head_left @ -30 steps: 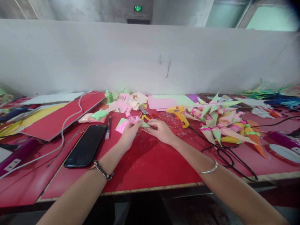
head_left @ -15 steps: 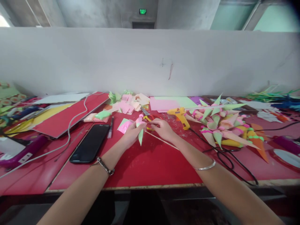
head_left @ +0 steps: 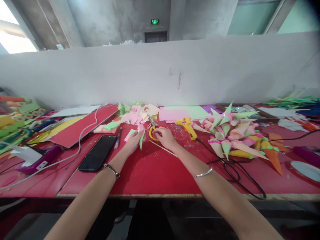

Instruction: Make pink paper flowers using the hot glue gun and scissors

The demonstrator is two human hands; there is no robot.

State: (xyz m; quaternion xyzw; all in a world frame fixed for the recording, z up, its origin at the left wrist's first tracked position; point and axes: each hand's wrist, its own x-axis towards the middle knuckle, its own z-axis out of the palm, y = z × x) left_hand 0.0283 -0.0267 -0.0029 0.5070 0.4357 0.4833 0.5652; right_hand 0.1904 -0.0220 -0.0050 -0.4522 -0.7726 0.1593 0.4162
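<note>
My left hand (head_left: pixel 133 140) is closed around a green paper cone (head_left: pixel 141 141) with a pink top (head_left: pixel 141 126); the cone's tip points down. To its right, my right hand (head_left: pixel 165 137) has curled fingers with the thumb and fingertips together. Whatever they may pinch is too small to make out. Just behind these fingertips are yellow-handled scissors (head_left: pixel 152 134), blades pointing away; I cannot tell whether the hand touches them. A thin pale stick (head_left: pixel 162 147) lies on the red tabletop (head_left: pixel 155 176) below my right hand.
A black phone (head_left: pixel 98 153) and a pen (head_left: pixel 118 138) lie left. A yellow glue gun (head_left: pixel 187 127) with a black cord, and a pile of paper cones (head_left: pixel 226 131), are right. Paper scraps (head_left: pixel 136 115) lie behind. A white cable (head_left: pixel 80 140) crosses a red board (head_left: pixel 85 125).
My left hand has moved left with the paper cone, away from my right hand, and now covers more of the pink packet beside it. The whole view has shifted slightly.
</note>
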